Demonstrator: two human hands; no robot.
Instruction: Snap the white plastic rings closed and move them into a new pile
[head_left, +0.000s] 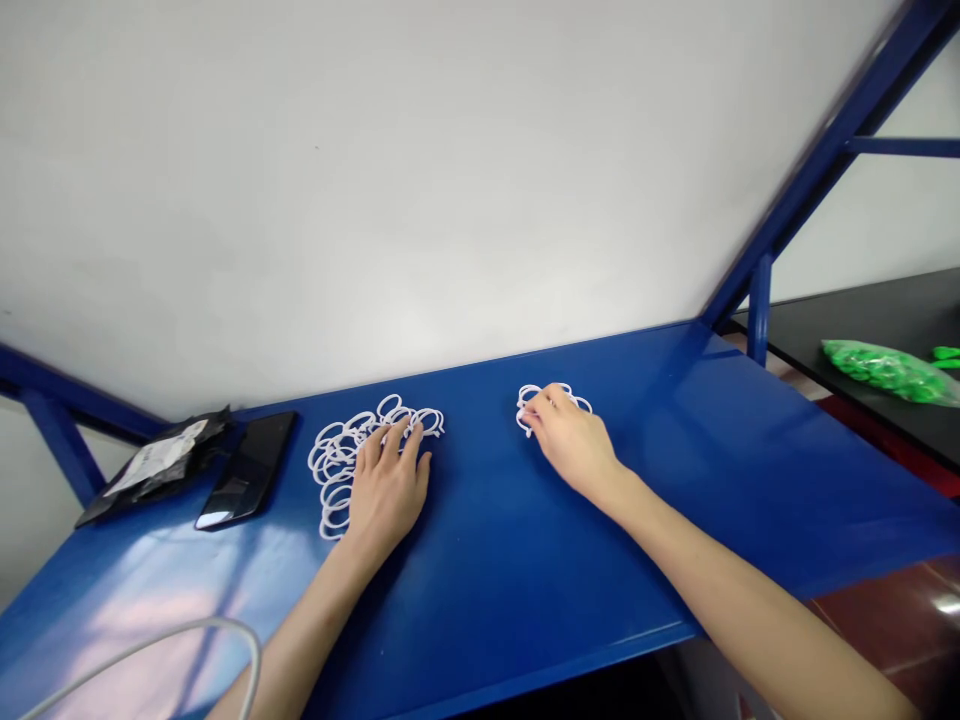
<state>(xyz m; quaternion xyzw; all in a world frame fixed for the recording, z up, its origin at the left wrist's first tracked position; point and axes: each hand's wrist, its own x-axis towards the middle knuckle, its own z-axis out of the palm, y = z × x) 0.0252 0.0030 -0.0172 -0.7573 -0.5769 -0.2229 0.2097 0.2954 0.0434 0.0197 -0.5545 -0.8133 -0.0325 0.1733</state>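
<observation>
Many white curtain rings [335, 497], each thin with a small nub, lie in an overlapping pile on the blue table. My left hand [386, 490] rests over the right side of this pile, palm down, with its fingers spread and no ring gripped. Further right is a smaller group of the same white rings [581, 402]. My right hand [574, 440] is over that group, its thumb and fingers bent together at the left edge on a ring. The hand covers part of the group, so how many rings it touches is hidden.
A black phone [249, 468] and a black plastic package [161, 462] with a white label lie at the left. A white cable [214, 622] loops at the lower left. Blue frame bars [806, 165] rise at the right. Beyond them, a bag of green items [889, 372] lies on a black surface.
</observation>
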